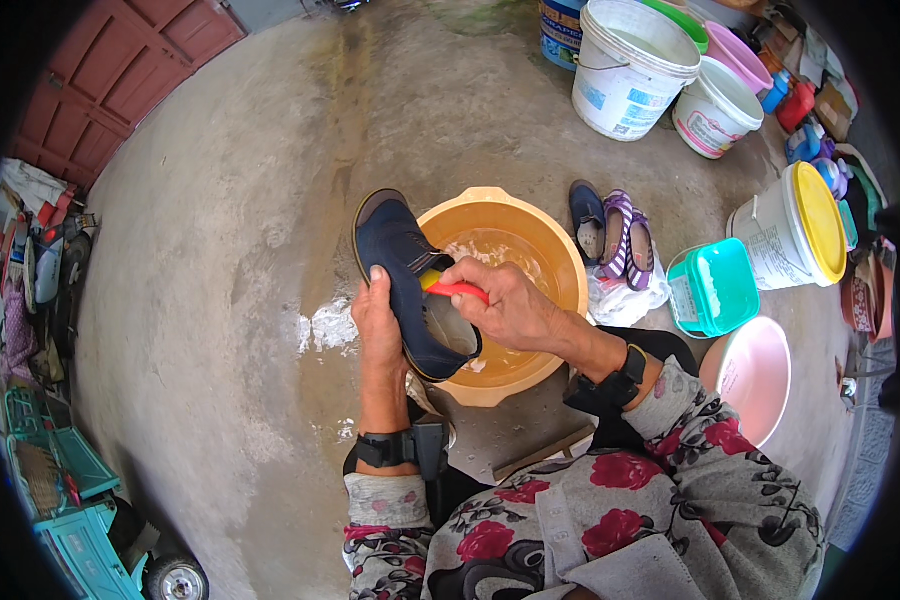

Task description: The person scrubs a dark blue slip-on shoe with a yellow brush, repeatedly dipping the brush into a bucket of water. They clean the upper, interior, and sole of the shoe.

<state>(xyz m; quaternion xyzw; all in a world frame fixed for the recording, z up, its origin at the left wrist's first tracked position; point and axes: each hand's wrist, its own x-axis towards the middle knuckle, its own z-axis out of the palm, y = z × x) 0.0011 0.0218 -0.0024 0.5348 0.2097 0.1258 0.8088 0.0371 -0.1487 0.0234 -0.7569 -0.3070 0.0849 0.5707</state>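
Note:
My left hand (pixel 379 315) grips a dark blue shoe (pixel 397 259) along its outer side, thumb on the upper. The shoe is held toe away from me, over the left rim of an orange plastic basin (pixel 562 232). Water (pixel 510 247) fills part of the basin. In my right hand (pixel 506 300) is a red and yellow handle (pixel 457 289), perhaps of a brush, whose far end goes into the shoe's opening and is hidden there. Right of the basin stands another dark blue shoe (pixel 586 214), beside a pair of purple-and-white striped shoes (pixel 619 240).
A white plastic bag (pixel 630 304) lies under the striped shoes. To the right are a teal tub (pixel 720 289), a pink basin (pixel 754 375) and a yellow-lidded bucket (pixel 772 229). White buckets (pixel 622 82) stand at the far right. A teal vehicle (pixel 90 540) is at the lower left on the wet concrete floor (pixel 217 315).

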